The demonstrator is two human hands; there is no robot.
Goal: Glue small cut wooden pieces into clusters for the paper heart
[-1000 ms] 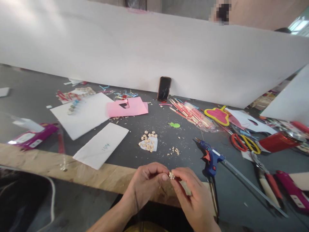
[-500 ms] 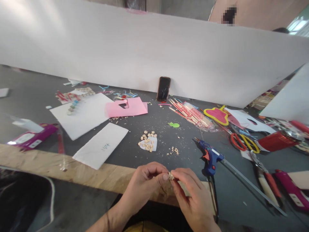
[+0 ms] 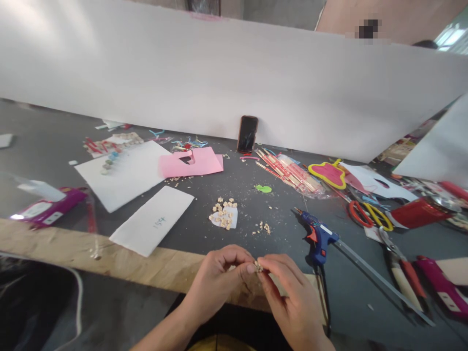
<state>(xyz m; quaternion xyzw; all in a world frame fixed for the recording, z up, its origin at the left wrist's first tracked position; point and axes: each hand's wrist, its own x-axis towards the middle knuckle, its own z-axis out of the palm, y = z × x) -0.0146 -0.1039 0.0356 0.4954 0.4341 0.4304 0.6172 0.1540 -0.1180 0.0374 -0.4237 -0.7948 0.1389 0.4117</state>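
Note:
Between the fingertips of both hands is a small cluster of pale, beige bits, too small to make out fully. My left hand pinches it from the left with thumb and forefinger. From the other side, the thumb and fingers of my right hand press on it. Beyond them, several similar beige pieces lie on a small white rounded paper. A few more crumbs are scattered to its right on the dark table.
A blue glue gun with a long glue stick lies right of my hands, near pliers and scissors. White foam pieces and pink paper are at left. A phone leans on the white board.
Both hands keep nearly the same pose; the small cluster seems slightly turned between the fingertips. Things on the table have stayed put.

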